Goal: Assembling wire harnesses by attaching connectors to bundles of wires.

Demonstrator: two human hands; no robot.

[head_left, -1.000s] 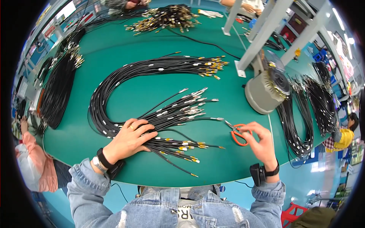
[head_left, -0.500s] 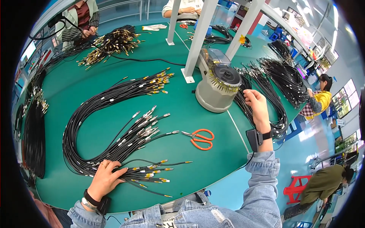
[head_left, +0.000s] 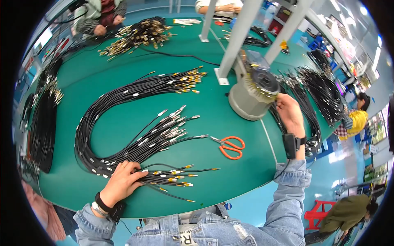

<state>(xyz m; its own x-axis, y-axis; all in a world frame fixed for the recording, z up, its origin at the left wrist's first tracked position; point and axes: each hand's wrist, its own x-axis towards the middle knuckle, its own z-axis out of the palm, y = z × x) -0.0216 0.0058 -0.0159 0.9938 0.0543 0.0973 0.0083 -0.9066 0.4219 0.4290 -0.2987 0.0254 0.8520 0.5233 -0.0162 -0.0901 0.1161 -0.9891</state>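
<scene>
My left hand (head_left: 123,182) lies over a bundle of black cables (head_left: 84,129) near the table's front edge, its fingers closed round several strands. Short cable ends with yellow tips (head_left: 174,179) stick out to the right of it. The bundle bends in a U, and its other ends carry white tags and metal connectors. At the right, my right hand (head_left: 290,111) is raised with thumb and fingertips pinched at the rim of a grey round dispenser (head_left: 246,102). Small yellow-green strips ring its black top disc. Whatever sits between those fingertips is too small to make out.
Orange-handled scissors (head_left: 232,147) lie between my hands on the green table (head_left: 221,180). Grey posts (head_left: 238,41) stand behind the dispenser. More cable bundles lie at the left (head_left: 43,127), far left (head_left: 139,35) and right (head_left: 322,94). Other people work around the table.
My right hand has come in against the dispenser's rim, where before it was slightly apart. The whole view has shifted, moving the table contents rightward. My left hand stays on the cables.
</scene>
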